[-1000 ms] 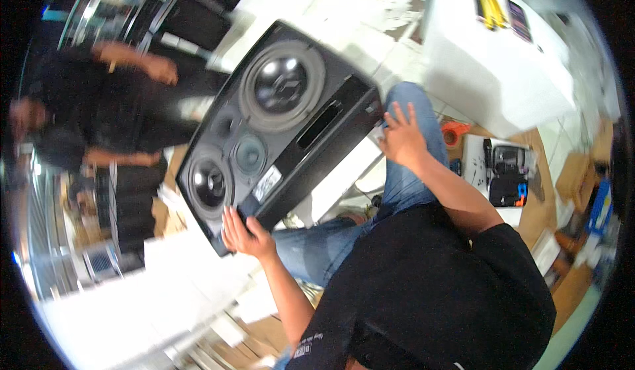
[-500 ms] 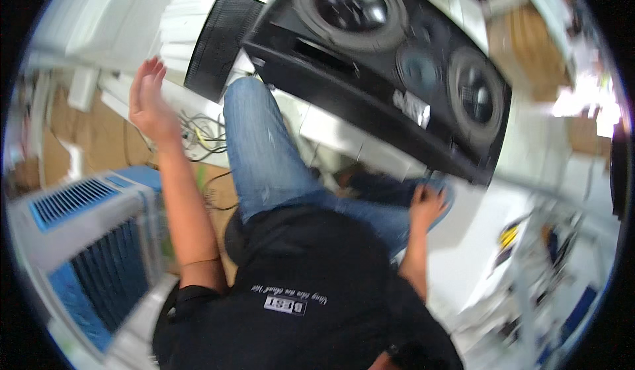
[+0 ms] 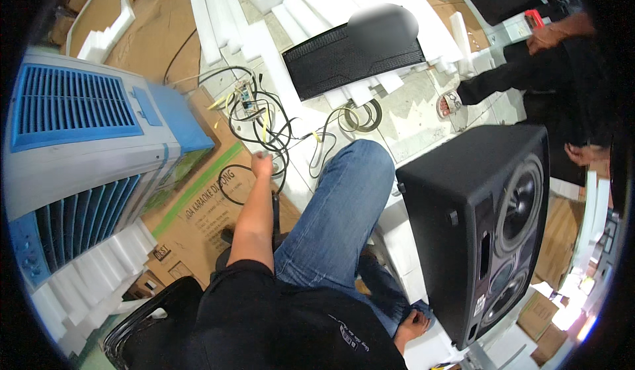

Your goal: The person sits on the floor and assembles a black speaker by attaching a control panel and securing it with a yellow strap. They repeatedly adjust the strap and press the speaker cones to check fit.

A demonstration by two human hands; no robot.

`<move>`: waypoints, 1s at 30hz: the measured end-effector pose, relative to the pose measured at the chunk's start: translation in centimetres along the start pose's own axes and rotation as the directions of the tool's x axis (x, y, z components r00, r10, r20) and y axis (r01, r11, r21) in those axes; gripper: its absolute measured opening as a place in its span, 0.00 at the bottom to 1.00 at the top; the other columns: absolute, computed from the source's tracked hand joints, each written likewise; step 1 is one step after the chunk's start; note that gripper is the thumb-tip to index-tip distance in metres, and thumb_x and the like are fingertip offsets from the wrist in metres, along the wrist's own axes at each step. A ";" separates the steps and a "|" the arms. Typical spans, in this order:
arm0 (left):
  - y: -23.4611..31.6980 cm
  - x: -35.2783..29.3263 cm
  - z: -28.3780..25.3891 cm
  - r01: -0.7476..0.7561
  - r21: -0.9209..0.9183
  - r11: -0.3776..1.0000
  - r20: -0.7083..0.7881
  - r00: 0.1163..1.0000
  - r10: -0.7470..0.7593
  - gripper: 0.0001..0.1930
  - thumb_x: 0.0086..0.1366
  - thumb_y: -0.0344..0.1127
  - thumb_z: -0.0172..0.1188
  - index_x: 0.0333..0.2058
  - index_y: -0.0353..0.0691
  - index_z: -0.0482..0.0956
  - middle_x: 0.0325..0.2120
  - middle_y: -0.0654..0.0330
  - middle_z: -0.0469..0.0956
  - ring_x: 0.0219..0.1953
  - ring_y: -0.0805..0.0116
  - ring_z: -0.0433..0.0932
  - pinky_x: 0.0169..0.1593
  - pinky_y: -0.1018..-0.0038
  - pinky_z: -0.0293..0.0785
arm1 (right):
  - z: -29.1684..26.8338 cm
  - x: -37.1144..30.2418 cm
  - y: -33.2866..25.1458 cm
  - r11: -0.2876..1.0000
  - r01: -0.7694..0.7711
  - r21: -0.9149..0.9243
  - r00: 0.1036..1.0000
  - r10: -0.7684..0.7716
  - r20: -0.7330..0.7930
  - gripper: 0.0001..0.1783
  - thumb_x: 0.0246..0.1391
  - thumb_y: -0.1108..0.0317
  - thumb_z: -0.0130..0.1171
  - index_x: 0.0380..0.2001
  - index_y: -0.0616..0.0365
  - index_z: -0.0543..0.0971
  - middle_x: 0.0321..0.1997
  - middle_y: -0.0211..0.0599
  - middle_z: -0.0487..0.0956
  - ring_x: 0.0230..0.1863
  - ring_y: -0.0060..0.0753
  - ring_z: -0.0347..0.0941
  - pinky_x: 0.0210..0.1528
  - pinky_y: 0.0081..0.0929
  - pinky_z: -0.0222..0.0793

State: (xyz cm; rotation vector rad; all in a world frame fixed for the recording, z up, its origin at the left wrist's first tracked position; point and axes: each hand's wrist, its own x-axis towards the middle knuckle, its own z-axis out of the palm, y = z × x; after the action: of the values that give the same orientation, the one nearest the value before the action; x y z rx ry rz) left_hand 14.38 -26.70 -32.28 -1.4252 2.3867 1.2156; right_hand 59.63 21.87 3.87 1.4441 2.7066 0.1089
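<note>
My left hand [image 3: 262, 164] reaches down to the floor at the edge of a tangle of black cables [image 3: 270, 126], its fingers closed. Whatever is between them is too small to make out. A small board with wires [image 3: 246, 99] lies among the cables. My right hand [image 3: 413, 325] is low beside my right knee, close to the base of a large black loudspeaker [image 3: 440, 181], with curled fingers. What it holds, if anything, is hidden. The loudspeaker stands on white foam to my right, its cones facing right. A black speaker grille [image 3: 324, 66] lies on the floor ahead, partly blurred.
A blue and white air cooler [image 3: 99, 145] stands at left on flattened cardboard [image 3: 198, 221]. White foam strips [image 3: 211, 19] lie at the far side. A tape roll [image 3: 374, 115] sits near my left knee. Another person's sandalled foot [image 3: 450, 104] is at right.
My view has turned to the left, so the loudspeaker appears farther right. My left hand has gone from raised in the air down to the cables. The right hand stays by my knee.
</note>
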 end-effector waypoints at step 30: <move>20.3 -37.9 -21.5 -0.825 -0.550 0.133 0.803 -0.477 0.358 0.14 0.71 0.42 0.56 0.40 0.37 0.84 0.33 0.38 0.82 0.37 0.37 0.81 0.40 0.47 0.75 | -27.4 6.0 -19.7 -0.476 -0.186 0.859 0.904 -0.426 -0.040 0.13 0.71 0.62 0.54 0.41 0.62 0.73 0.18 0.30 0.62 0.16 0.31 0.62 0.22 0.34 0.64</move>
State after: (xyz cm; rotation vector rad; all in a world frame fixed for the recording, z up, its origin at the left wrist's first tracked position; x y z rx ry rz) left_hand 25.76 -10.16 11.40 1.3547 1.8646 0.8936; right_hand 37.40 15.12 29.04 0.5581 1.8535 -3.0165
